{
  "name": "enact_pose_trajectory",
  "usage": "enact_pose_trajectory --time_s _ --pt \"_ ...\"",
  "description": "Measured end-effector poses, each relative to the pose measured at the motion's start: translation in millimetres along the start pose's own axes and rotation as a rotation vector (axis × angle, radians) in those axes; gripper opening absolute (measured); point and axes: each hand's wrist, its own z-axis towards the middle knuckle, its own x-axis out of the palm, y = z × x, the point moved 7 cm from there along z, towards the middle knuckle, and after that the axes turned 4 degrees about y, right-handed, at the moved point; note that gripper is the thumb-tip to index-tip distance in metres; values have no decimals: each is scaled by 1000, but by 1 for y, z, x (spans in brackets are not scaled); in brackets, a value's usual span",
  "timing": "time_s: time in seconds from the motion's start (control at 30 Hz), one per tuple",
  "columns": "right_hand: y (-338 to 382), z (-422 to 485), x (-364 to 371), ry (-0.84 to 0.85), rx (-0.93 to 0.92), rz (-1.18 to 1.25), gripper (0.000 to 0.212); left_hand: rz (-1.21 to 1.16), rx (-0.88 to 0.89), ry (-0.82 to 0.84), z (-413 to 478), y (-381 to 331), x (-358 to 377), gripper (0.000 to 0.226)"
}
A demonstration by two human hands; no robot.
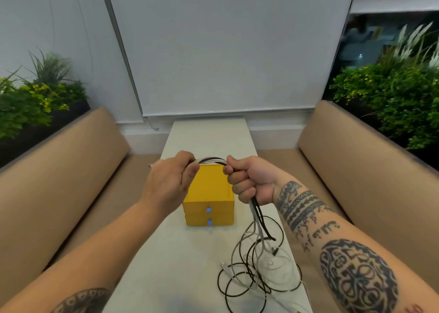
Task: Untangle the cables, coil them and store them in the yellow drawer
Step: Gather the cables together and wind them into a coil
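Cables [212, 160] | gripped: left hand [169, 182], right hand [250, 182] | above yellow drawer [208, 202]

Straight ahead, a pale roller blind [225, 51] hangs down to just above a narrow white table [209, 134] that runs toward it. Tan padded benches flank it, one left [59, 170], one right [368, 160]. Leafy green plants [35, 103] rise behind the left bench and more greenery [392, 98] behind the right, under a dark window [365, 39]. The light is soft and even.
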Motion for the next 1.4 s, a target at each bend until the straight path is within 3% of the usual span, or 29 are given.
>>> enact_pose_trajectory --time_s 0.1,0.2,0.43,0.5,0.63,0.73,0.83,0.97,1.0,1.13,1.3,1.33,1.4 --pt "10 -1 -5 -102 -74 -23 38 -334 -140 73 -9 -2 17 27" --pt "25 -5 -6 -178 -140 -118 38 -538 -276 301 -12 4 35 16" --pt "47 -11 12 -173 -206 -405 37 -914 -396 669 -17 13 36 24" --pt "49 -11 14 -186 -222 -422 38 -1062 -440 673 -16 9 35 36" --pt "47 -10 17 -192 -252 -414 37 -1355 -512 652 -16 12 36 36" --pt "48 -12 23 -181 -267 -450 37 -1449 -432 749 -20 11 33 47" --pt "48 -13 26 -165 -276 -490 37 -1379 -383 773 -22 9 23 43" --pt "47 -13 28 -182 -303 -510 38 -623 -252 652 -12 23 16 27" --pt "48 -13 28 -186 -312 -517 38 -526 -224 621 -10 22 14 24" --pt "49 -13 29 -213 -336 -557 37 -468 -186 545 -9 14 13 23" --pt "44 -10 27 -240 -337 -572 36 -642 -399 538 -16 10 23 17" --pt "42 -9 25 -251 -327 -566 36 -598 -401 508 -17 13 25 18" --pt "38 -9 19 -289 -283 -527 37 -248 -259 395 -13 20 24 19"
